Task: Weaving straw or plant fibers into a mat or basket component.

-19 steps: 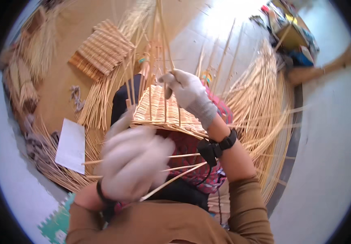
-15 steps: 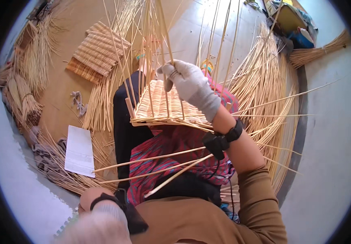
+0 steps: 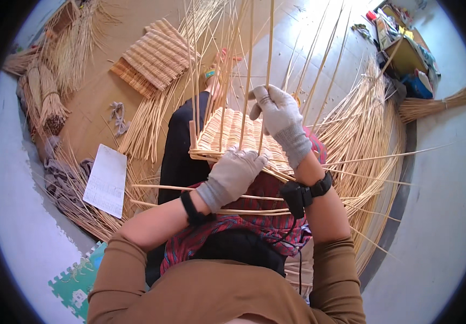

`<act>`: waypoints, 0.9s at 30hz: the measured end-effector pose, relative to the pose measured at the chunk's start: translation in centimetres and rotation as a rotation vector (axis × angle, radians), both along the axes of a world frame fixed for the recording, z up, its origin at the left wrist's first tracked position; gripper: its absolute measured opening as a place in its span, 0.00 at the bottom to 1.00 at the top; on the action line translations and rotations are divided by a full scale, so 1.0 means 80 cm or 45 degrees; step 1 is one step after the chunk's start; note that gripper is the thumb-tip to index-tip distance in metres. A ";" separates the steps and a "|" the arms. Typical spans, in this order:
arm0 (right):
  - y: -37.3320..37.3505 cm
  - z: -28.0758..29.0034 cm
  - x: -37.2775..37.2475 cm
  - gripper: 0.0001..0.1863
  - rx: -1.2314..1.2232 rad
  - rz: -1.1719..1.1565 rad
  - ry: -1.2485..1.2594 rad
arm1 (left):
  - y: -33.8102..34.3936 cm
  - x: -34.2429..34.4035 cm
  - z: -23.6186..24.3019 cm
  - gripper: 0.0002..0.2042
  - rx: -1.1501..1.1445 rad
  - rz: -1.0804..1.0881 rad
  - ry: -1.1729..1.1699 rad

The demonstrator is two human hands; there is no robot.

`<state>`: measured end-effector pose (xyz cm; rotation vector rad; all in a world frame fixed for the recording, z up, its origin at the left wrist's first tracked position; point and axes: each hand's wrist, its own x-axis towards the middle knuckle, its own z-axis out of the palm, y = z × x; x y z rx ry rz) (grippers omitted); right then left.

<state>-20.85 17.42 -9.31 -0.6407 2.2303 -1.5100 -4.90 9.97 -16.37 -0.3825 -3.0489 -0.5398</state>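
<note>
A woven wicker panel [image 3: 225, 125] with tall upright canes sits on my lap, over a red striped cloth [image 3: 181, 245]. My gloved right hand [image 3: 280, 113] is closed on an upright cane [image 3: 270, 48] above the panel. My gloved left hand [image 3: 233, 173] is at the panel's near edge, fingers bent over the rim around the bases of the uprights; exactly what lies under the fingertips is hidden. Loose canes [image 3: 162, 187] stick out sideways below my hands.
Two woven panels [image 3: 154, 54] lie at upper left, with bundled canes [image 3: 49, 105] beside them. A white sheet [image 3: 105, 181] lies left, above a green foam mat [image 3: 73, 289]. A large cane heap [image 3: 360, 135] spreads right, below a cluttered piece of furniture [image 3: 408, 56].
My left hand has moved from low by my body up to the panel's near edge. My right hand still grips an upright and is slightly further right.
</note>
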 end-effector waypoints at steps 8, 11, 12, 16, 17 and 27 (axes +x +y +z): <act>-0.015 -0.076 -0.058 0.20 -0.021 -0.312 -0.237 | 0.000 0.001 -0.023 0.22 0.048 0.028 0.279; -0.011 -0.015 -0.007 0.19 0.037 -0.134 -0.219 | -0.009 0.008 -0.023 0.20 0.096 0.010 0.151; 0.001 -0.017 0.011 0.21 -0.075 -0.159 -0.209 | -0.009 0.006 -0.019 0.20 0.096 -0.001 0.076; 0.114 -0.038 0.082 0.17 -0.082 -0.030 0.170 | -0.009 0.000 -0.016 0.16 0.185 0.021 0.074; 0.140 -0.021 0.112 0.17 -0.047 -0.052 -0.594 | -0.012 0.000 -0.012 0.13 0.207 0.040 0.101; 0.196 0.037 0.038 0.14 0.133 0.023 1.177 | -0.009 -0.012 -0.014 0.08 0.290 0.134 0.005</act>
